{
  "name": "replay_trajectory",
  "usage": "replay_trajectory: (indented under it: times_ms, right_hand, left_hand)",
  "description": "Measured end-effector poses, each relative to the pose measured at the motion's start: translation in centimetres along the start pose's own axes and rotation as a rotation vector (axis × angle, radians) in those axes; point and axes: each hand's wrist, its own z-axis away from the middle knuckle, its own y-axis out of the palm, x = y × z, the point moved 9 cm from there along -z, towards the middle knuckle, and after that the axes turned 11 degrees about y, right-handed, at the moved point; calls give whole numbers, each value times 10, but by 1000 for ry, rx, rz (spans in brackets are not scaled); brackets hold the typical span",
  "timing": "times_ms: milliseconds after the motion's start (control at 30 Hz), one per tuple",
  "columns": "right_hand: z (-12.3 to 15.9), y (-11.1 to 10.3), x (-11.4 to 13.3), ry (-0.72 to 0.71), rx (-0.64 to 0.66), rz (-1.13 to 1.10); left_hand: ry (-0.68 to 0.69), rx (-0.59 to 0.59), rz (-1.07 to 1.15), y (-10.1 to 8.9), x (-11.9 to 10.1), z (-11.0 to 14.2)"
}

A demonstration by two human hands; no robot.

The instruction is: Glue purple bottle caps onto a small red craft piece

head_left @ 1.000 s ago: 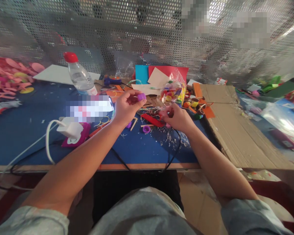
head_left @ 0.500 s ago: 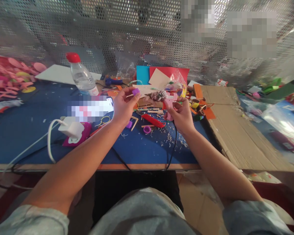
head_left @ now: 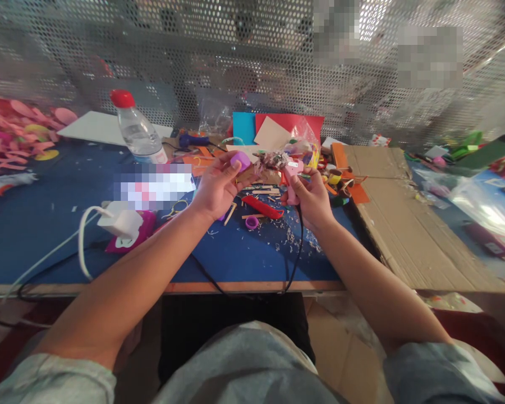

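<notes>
My left hand (head_left: 216,185) is raised over the blue table (head_left: 46,224), pinching a small purple cap (head_left: 239,161) between thumb and fingertips. My right hand (head_left: 312,196) grips a pink glue gun (head_left: 292,178) whose nozzle end, crusted with debris, points left toward the cap. A black cord (head_left: 297,247) runs from the gun down over the table's front edge. Another purple ring (head_left: 251,223) and a red strip (head_left: 262,206) lie on the table below my hands.
A red-capped water bottle (head_left: 135,129), a white charger with cable (head_left: 120,220), a bag of coloured pieces (head_left: 305,147), coloured paper sheets (head_left: 278,126), pink cut-outs (head_left: 17,132) and a flat cardboard (head_left: 404,213) surround the hands. A perforated metal screen (head_left: 235,56) closes the back.
My right hand lifted the glue gun off the table and brought its nozzle up near the purple cap. My left hand shifted slightly, keeping the cap.
</notes>
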Motion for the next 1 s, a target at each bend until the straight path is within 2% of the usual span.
replay_trajectory:
  times_ms: [333, 600, 800, 1000]
  right_hand:
    - [-3, -5, -6, 27, -51, -21]
    - [-13, -15, -17, 72, -81, -38]
    - [-15, -16, -17, 83, -62, -57]
    - [-9, -4, -8, 65, 16, 8]
  left_hand:
    - [18, 1, -20, -2, 1, -1]
    - [-81, -63, -75, -16, 23, -1]
    - [-101, -94, -115, -25, 23, -3]
    - [-78, -51, -157, -22, 19, -3]
